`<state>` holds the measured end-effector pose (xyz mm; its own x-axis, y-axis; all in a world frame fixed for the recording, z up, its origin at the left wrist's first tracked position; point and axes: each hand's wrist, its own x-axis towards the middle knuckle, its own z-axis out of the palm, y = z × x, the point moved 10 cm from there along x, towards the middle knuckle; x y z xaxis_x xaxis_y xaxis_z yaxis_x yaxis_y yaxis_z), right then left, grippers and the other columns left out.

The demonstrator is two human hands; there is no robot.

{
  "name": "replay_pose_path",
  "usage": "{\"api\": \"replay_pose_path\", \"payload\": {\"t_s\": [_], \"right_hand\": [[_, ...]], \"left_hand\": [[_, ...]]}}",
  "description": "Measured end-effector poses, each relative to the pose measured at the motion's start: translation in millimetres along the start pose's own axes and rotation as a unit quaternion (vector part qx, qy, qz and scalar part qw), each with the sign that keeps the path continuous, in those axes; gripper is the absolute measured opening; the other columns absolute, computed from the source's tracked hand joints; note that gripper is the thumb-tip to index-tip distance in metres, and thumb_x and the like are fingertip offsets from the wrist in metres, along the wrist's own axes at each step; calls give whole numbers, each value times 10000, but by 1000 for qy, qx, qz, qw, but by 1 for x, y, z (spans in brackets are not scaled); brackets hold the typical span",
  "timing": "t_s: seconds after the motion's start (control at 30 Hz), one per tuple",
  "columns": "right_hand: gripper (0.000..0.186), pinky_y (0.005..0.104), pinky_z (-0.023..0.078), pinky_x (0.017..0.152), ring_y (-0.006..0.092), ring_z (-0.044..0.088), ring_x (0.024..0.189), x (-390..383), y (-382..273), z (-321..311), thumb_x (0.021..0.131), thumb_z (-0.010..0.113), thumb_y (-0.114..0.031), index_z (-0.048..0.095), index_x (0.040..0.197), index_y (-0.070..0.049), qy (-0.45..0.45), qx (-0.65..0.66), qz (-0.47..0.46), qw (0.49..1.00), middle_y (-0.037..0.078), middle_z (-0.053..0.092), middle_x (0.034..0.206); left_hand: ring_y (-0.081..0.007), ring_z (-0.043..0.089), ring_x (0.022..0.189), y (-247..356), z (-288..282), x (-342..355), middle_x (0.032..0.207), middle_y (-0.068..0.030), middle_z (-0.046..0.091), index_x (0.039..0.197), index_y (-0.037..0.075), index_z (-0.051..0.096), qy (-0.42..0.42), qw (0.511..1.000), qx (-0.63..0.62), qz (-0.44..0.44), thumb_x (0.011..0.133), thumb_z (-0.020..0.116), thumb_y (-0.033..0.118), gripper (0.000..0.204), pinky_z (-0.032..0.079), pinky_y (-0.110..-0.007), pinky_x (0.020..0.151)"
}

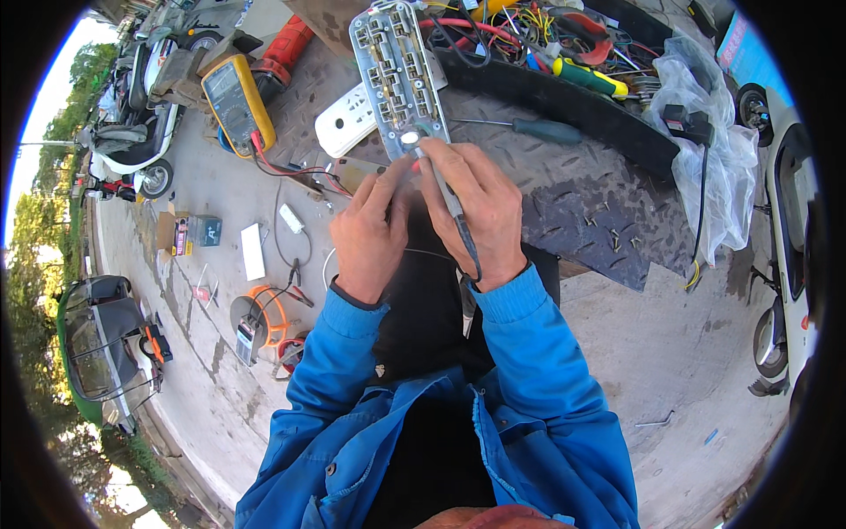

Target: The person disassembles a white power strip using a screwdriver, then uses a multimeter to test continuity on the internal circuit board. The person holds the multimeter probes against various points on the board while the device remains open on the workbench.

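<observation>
An opened power strip [398, 75] lies lengthwise ahead of me, its rows of metal contacts exposed. At its near end sits a small white round piece [410, 138]. My left hand [370, 225] is closed, its fingertips pinching at that near end; a bit of red shows between the hands. A slim grey pen-shaped handle [451, 201] with a dark cord is gripped in my right hand [476, 198]; its tip is hidden by the fingers. The strip's white cover [345, 122] lies partly under it on the left.
A yellow multimeter [238, 104] and a red power tool [286, 48] lie left on the metal plate [582, 207]. Right are a screwdriver [546, 131], a black tray wall [564, 106] with wires, and a plastic bag [718, 167]. An orange cable reel [269, 313] stands on the floor.
</observation>
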<state>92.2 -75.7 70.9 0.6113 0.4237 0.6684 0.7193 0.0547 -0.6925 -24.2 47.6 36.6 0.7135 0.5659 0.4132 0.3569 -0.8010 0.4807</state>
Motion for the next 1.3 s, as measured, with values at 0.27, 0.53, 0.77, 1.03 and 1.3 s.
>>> {"api": "replay_pose_path", "payload": {"t_s": [0.27,0.53,0.77,1.03,1.3], "right_hand": [[369,426,630,774,359,781,925,-1,4,-3,931,840,46,781,1290,-21,0,19,4,1000,156,758,1091],[349,426,632,794,362,791,930,2,5,0,969,821,22,788,1314,-26,-24,23,38,999,160,777,1091],[288,419,630,769,359,798,901,2,3,1,989,813,21,786,1273,-16,-15,11,24,1000,164,782,1070],[303,436,621,756,370,771,863,3,0,-3,946,828,31,776,1239,-29,2,21,29,999,152,747,1011],[320,430,619,753,376,775,861,3,-3,-2,938,821,57,771,1242,-28,-3,17,16,1000,164,753,1014]], "left_hand": [[-373,741,797,1,1,0,1021,-100,731,1455,210,752,-8,1000,13,4,1017,776,92,454,594,-460,668],[-355,741,783,6,-5,4,1005,-101,742,1406,178,772,-12,1000,3,8,1033,776,113,379,597,-436,677],[-325,822,896,-3,-37,-1,1117,-166,821,1332,60,720,4,995,-19,-98,1102,698,70,232,623,-402,789],[-351,786,818,26,-46,25,1038,-103,802,1277,136,754,33,995,87,21,1026,746,66,261,583,-434,664],[-287,767,811,44,-55,30,930,-55,681,1257,156,758,40,984,161,60,945,716,57,330,584,-429,626]]}}
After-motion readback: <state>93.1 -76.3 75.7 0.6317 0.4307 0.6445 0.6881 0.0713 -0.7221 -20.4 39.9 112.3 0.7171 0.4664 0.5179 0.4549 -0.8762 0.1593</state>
